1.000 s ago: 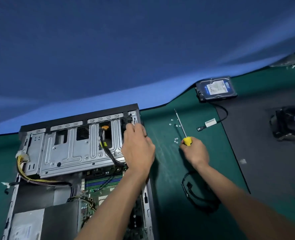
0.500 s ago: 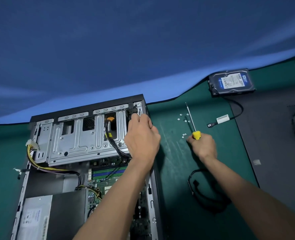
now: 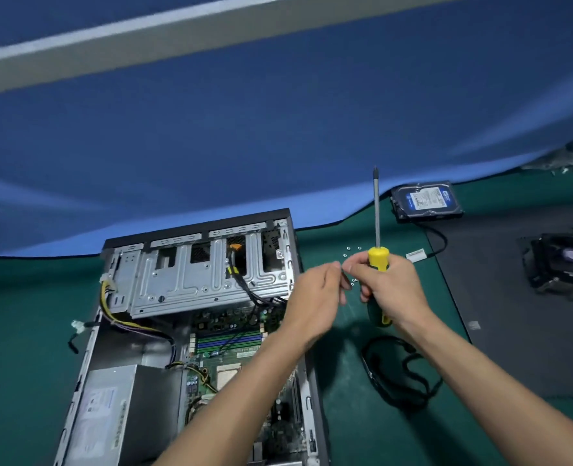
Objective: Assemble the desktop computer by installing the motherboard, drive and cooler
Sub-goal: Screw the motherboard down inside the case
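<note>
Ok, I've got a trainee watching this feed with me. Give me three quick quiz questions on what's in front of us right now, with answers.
1. True or false: the hard drive is already mounted inside the computer case.
2. Which hand holds the screwdriver, and which way does its shaft point in the picture?
3. Multiple choice: the cooler sits on A) the motherboard, B) the dark mat to the right, C) the hard drive.

Key
1. False: it lies on the table beyond the loose screws, outside the case.
2. The right hand; up, towards the blue backdrop. The left hand is close beside it.
3. B
</note>
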The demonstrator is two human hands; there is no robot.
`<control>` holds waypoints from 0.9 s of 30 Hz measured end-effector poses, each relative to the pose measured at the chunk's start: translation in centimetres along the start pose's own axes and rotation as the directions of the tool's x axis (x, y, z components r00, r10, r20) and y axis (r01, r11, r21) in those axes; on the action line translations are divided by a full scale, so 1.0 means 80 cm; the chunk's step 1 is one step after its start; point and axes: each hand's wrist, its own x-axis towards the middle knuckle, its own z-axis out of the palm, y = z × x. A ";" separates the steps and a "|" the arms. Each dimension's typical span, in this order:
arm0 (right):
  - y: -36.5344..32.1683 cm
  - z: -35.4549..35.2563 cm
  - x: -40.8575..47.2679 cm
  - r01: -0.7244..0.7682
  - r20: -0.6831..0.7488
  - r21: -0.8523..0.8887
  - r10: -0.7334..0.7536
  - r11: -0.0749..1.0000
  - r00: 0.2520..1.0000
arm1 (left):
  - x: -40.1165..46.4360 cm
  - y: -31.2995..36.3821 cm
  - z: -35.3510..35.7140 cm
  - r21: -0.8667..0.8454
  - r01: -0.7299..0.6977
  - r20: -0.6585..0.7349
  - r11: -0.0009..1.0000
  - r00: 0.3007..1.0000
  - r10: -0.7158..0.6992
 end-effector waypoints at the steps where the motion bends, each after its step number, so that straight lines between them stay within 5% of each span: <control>1: -0.006 0.003 -0.008 0.009 0.014 -0.007 -0.009 1.000 1.000 | -0.006 0.001 -0.003 -0.085 0.032 0.016 0.996 0.999 -0.030; 12: -0.010 0.071 -0.085 -0.055 0.150 -0.020 0.058 0.998 0.987 | -0.082 -0.027 -0.064 -0.611 0.327 0.210 0.721 0.945 -0.251; 18: 0.004 0.104 -0.119 -0.038 0.176 -0.389 0.115 0.920 0.978 | -0.119 -0.085 -0.108 -0.856 0.330 0.199 0.398 0.920 -0.336; 22: 0.002 0.107 -0.143 0.139 0.288 -0.622 0.060 0.770 0.956 | -0.135 -0.125 -0.136 -0.945 0.288 0.192 0.154 0.871 -0.452; 27: -0.004 0.114 -0.167 0.294 0.324 -0.902 0.047 0.316 0.945 | -0.149 -0.153 -0.148 -0.980 0.181 0.200 -0.087 0.834 -0.515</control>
